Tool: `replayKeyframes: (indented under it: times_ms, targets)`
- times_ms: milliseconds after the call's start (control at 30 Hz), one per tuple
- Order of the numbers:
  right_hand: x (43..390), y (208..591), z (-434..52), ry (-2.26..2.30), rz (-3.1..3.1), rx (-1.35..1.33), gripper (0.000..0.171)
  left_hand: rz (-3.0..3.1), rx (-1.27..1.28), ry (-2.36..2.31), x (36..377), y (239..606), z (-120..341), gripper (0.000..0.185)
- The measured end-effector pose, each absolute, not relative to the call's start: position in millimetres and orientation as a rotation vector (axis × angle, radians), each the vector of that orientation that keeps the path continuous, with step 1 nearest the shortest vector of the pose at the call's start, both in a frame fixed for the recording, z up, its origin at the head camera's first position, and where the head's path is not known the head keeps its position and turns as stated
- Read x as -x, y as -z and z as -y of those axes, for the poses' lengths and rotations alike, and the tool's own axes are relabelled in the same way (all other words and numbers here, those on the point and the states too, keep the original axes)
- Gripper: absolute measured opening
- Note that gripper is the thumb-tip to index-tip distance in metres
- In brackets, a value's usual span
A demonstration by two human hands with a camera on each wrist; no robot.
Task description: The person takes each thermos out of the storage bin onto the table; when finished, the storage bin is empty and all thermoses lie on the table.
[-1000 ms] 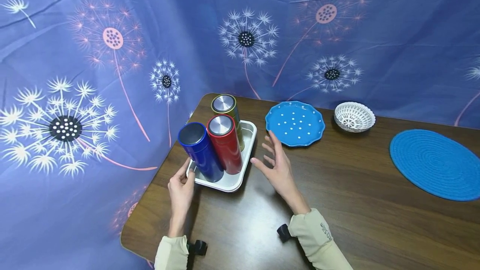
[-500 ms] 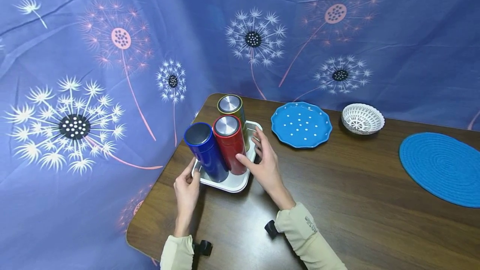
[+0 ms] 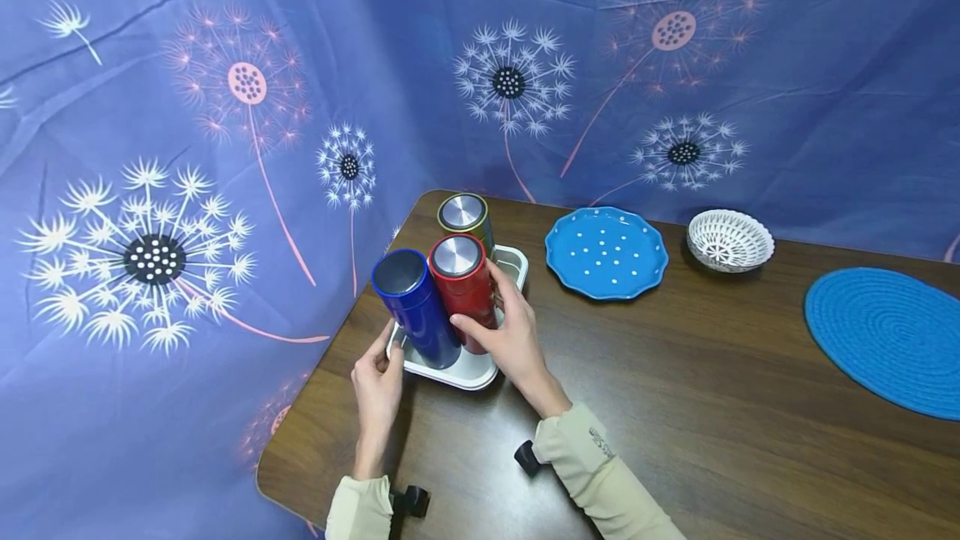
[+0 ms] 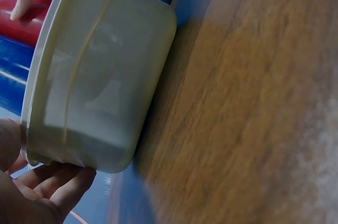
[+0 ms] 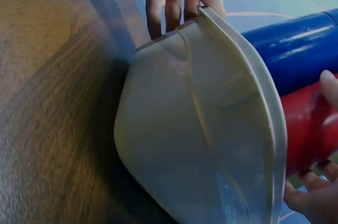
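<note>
Head view: your hands work the white tray at the table's left corner.
Your left hand pinches its near-left rim beside the blue canister; your right hand wraps the red canister, standing upright in that tray.

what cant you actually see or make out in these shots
- Base of the red cylindrical metal canister: head view, hidden by the right hand wrapped round it.
- Olive-green cylindrical canister: head view, body mostly hidden behind the red one.
- Left hand fingertips: head view, tucked behind the white rectangular tray rim.
- Canister tops: wrist views, cut off by frame edges.
</note>
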State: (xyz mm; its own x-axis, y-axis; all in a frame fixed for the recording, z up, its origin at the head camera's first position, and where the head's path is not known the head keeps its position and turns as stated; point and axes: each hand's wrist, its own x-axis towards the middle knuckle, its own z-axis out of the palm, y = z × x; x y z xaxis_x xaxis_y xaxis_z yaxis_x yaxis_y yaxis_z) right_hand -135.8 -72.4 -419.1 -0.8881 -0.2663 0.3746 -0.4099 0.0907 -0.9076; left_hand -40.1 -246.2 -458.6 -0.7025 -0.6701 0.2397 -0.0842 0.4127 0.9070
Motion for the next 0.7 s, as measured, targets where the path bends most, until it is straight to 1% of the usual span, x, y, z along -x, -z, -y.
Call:
replayKeyframes:
  times_ms: [267, 700]
  targets:
    - [134.8, 420.6, 76.8, -1.85, 2.205, -0.676, 0.075, 2.084, -0.639, 1.244, 40.3, 459.0, 245.3, 0.04]
    - [129.8, 412.8, 71.2, -1.898, 2.135, -0.64, 0.075, 2.096, -0.619, 1.225, 38.3, 457.5, 245.1, 0.041]
